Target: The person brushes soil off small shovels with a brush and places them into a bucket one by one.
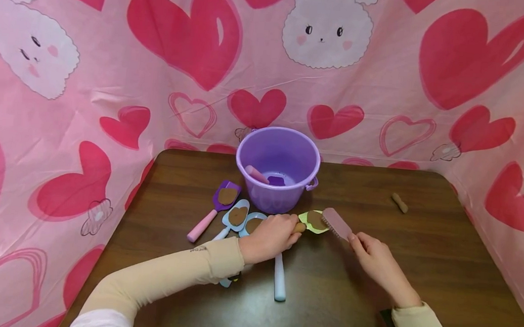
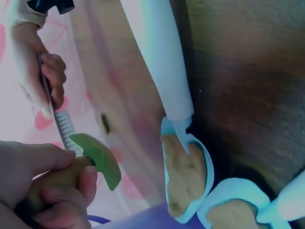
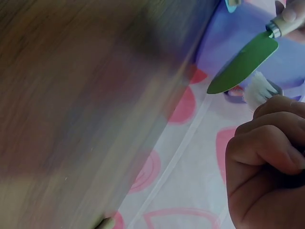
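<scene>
My left hand (image 1: 271, 238) grips the wooden handle of a small green trowel (image 2: 102, 164). Brown, sand-like material (image 1: 316, 220) lies on its blade. In my right hand (image 1: 376, 257) is a pink brush (image 1: 339, 223), pinched by the handle, its white bristles (image 3: 258, 90) turned down at the blade's right edge in the head view. Beside my left hand lie two light-blue scoops, one heart-shaped (image 1: 245, 209) and one rounder (image 1: 260, 215), both filled with brown material. The rounder one's pale handle (image 1: 279, 281) points toward me.
A purple bucket (image 1: 274, 201) stands behind the trowel; a pink handle (image 1: 257, 174) and a purple piece lie inside it. Left of it rests a purple shovel (image 1: 217, 199) with a pink handle, loaded with brown material. A small brown peanut-shaped piece (image 1: 399, 203) lies far right.
</scene>
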Demonstrator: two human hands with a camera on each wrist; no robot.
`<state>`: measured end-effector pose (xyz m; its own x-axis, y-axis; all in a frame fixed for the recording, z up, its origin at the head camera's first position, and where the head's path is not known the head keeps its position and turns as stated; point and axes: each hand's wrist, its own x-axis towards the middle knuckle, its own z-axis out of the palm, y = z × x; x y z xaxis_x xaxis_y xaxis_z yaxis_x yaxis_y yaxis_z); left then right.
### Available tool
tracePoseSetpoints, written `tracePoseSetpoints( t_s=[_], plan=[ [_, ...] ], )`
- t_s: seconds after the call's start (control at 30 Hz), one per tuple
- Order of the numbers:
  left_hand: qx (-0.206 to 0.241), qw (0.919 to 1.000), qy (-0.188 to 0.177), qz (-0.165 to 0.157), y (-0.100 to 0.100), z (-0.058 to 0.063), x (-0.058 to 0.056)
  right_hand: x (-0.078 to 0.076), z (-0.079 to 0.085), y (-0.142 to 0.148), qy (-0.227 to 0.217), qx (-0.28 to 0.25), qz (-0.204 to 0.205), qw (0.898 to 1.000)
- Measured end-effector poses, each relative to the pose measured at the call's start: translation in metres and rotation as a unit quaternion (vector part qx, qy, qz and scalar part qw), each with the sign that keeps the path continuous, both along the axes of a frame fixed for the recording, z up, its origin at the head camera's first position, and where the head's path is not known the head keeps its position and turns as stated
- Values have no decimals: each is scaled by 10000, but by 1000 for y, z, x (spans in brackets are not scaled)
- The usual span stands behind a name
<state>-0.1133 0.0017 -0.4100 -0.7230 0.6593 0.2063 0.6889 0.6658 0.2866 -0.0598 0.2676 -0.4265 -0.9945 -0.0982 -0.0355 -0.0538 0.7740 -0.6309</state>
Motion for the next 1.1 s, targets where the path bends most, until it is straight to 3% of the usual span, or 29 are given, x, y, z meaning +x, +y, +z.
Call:
tracePoseSetpoints(
  t_s=[0.53, 0.9, 1.1],
  plan=[
    [-398, 9947, 928, 187, 1, -10, 2, -4, -5, -29, -110, -163, 355, 9992],
    [-174, 9975, 687, -21, 3, -5, 1, -3, -9, -36, -139, -505, 511, 9973],
    [61, 9974, 696, -146, 3, -4, 1, -4, -8, -34, 25, -308, 253, 9992]
  ],
)
